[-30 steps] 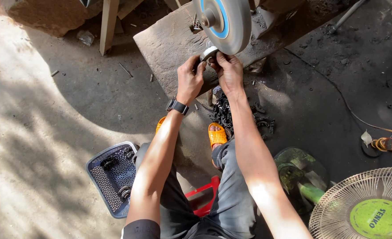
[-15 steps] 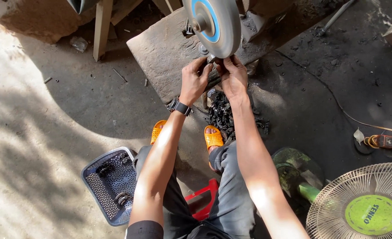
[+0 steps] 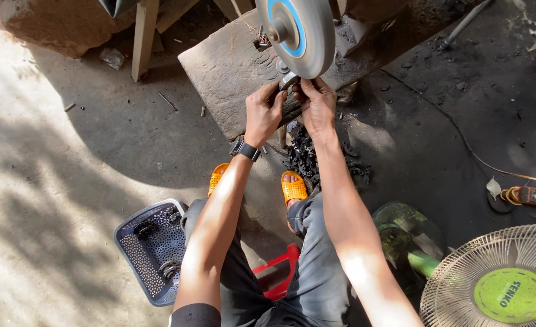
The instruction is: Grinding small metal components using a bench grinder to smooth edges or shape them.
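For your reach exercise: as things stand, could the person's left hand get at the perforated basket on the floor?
Probably yes, but not at once: the left hand is holding a small metal piece against the grinding wheel. The basket sits beside the left leg, nothing blocking.

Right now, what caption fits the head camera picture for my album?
Both hands, left hand and right hand, press a small metal piece against a grinding wheel.

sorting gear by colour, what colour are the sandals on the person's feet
Bright orange sandals, perforated on top, seen best in the head view, below the hands at the grinding wheel.
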